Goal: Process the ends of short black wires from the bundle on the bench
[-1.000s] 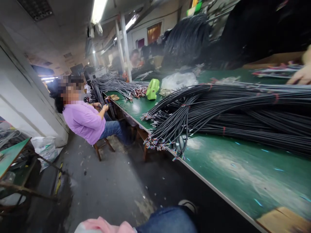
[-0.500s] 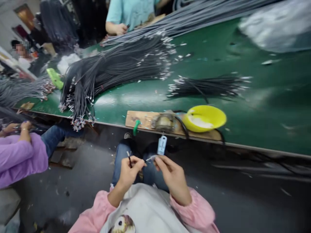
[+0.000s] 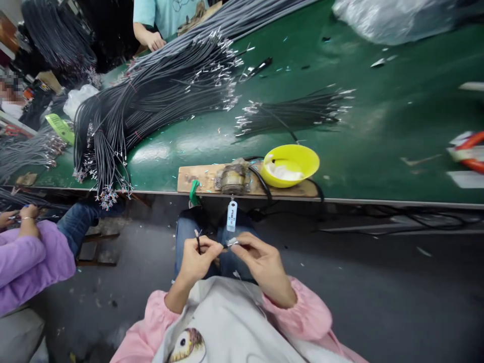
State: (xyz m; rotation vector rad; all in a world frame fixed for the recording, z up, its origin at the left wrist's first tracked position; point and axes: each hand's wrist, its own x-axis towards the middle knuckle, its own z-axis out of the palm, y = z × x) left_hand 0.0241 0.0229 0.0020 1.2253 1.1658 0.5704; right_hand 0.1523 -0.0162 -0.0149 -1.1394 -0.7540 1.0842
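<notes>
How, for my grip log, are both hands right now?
Left hand: closed, holding a thin black cable.
Right hand: closed, pinching a small silvery piece, details unclear.

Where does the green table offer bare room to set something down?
Mostly bare: the stretch right of the yellow bowl, along the near edge, and the strip between the short cable bundle and the plastic bag, bar a few scraps. Crowded: the left, under long cables, and the wooden board.
</notes>
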